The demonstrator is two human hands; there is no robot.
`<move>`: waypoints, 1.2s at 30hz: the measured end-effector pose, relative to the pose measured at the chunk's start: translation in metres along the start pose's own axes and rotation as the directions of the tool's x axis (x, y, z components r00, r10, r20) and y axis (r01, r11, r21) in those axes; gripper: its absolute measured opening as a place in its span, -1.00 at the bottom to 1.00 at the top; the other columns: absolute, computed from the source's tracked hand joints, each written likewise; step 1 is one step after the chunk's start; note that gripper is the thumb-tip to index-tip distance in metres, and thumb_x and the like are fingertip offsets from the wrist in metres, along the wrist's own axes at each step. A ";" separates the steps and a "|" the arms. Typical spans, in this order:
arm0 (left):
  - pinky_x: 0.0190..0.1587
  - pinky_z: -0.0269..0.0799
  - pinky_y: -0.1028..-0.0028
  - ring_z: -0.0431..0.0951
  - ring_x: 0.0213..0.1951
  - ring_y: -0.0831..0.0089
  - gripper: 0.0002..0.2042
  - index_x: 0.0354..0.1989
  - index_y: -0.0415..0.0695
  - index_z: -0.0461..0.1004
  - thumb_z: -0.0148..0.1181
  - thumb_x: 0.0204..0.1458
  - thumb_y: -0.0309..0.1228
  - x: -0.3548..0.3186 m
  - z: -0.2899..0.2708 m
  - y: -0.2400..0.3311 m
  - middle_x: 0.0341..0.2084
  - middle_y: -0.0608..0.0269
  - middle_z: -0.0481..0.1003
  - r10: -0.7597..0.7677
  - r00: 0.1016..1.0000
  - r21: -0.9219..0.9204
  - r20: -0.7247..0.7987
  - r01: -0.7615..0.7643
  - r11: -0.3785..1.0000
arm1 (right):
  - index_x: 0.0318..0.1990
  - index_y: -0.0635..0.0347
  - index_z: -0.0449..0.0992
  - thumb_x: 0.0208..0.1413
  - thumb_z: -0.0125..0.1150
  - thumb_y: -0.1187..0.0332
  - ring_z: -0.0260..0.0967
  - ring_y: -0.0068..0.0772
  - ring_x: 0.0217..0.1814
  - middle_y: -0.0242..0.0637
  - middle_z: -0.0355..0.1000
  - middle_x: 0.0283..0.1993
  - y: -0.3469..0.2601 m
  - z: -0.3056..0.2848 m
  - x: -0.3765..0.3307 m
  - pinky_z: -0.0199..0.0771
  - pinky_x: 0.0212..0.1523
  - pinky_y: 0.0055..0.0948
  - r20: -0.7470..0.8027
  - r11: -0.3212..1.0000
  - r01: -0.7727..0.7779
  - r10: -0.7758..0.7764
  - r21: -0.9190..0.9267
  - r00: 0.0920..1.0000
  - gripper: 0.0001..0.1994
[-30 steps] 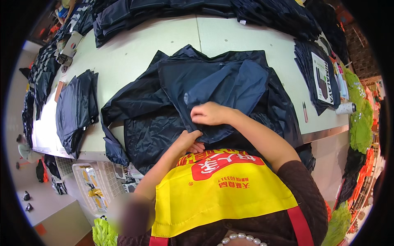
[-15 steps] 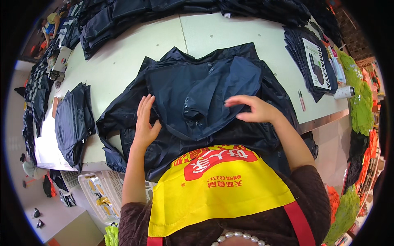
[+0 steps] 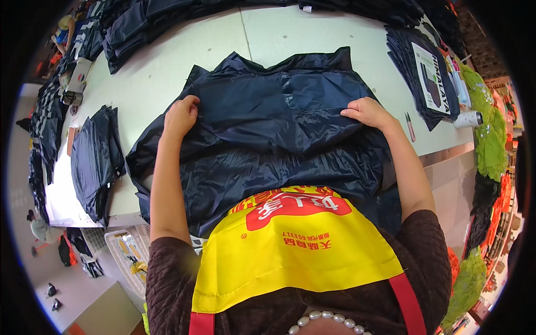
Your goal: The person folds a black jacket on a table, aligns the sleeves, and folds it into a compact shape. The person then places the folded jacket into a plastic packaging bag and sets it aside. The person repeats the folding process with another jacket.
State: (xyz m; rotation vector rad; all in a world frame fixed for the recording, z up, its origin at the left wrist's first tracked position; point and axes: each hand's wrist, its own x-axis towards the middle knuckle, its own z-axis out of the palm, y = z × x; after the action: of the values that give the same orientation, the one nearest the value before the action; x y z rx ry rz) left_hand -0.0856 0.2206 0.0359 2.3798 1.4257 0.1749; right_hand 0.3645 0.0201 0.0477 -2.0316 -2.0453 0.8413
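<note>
A dark navy garment point(image 3: 273, 134) of thin shiny fabric, seemingly a jacket, lies spread on the table in front of me. Its near part hangs down over my apron. My left hand point(image 3: 181, 115) is closed on the garment's fabric at its left side, with the fingers curled. Over on the right, my right hand point(image 3: 368, 112) pinches the fabric between thumb and fingers. Between the two hands the cloth lies fairly flat in its upper part, and loose folds run across it lower down.
Stacked dark pieces point(image 3: 99, 164) lie on the pale table point(image 3: 301, 33) at left. At right are another dark stack point(image 3: 419, 78) with a printed sheet, thread snips point(image 3: 410, 127) and a white thread cone point(image 3: 468, 119). Dark garments point(image 3: 167, 28) line the far edge; lime-green fabric point(image 3: 487, 123) hangs beyond the right side.
Both hands have gone from open to closed on the garment and moved farther up it. The raised, bunched layer in the middle now lies flatter.
</note>
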 end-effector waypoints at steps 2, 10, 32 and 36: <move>-0.20 0.42 0.28 0.50 -0.27 0.18 -0.76 -0.20 -0.16 0.48 0.07 -0.09 -0.51 -0.017 0.013 0.025 -0.35 0.17 0.51 0.209 0.820 0.031 -0.534 -0.228 0.973 | -0.53 0.30 0.48 0.10 0.07 0.00 0.37 -0.04 -0.44 -0.03 0.38 -0.55 0.008 0.007 0.000 0.32 -0.36 -0.27 0.001 0.998 -0.061 0.061 0.027 0.998 -0.54; -0.06 0.31 0.31 0.41 -0.11 0.29 -0.56 -0.09 -0.11 0.40 0.32 -0.24 -0.36 -0.092 0.108 0.125 -0.10 0.18 0.42 0.680 0.697 0.004 -0.228 -0.698 0.716 | -0.51 0.30 0.50 0.13 -0.02 -0.03 0.40 0.00 -0.37 0.03 0.42 -0.47 0.005 0.028 0.013 0.35 -0.28 -0.25 0.009 0.995 -0.089 0.088 0.056 0.996 -0.50; -0.46 0.46 0.46 0.56 -0.46 0.31 -0.82 -0.38 -0.12 0.51 0.24 -0.03 -0.28 -0.093 0.080 0.135 -0.42 0.26 0.54 0.642 0.714 -0.200 -0.281 -0.697 0.688 | 0.04 0.32 0.37 -0.06 0.30 0.12 0.40 -0.08 -0.13 -0.07 0.45 -0.13 0.033 0.053 0.001 0.39 -0.11 -0.27 -0.907 0.935 -0.351 0.195 0.056 0.374 -0.44; 0.08 0.29 0.30 0.40 0.03 0.25 -0.60 -0.05 -0.11 0.42 0.25 -0.08 -0.24 -0.057 0.092 0.164 -0.08 0.17 0.44 0.783 0.607 0.006 -0.139 -0.790 0.613 | -0.08 0.42 0.44 -0.03 0.31 0.17 0.42 -0.34 -0.28 -0.15 0.49 -0.32 0.079 0.049 0.016 0.39 -0.19 -0.48 -0.348 0.503 -0.052 0.666 0.863 0.660 -0.52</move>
State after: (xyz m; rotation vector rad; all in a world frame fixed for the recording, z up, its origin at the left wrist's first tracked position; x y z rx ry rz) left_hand 0.0484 0.0787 0.0147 2.8172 0.2684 0.5896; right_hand 0.4097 0.0159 -0.0348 -1.8069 -0.5737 0.7344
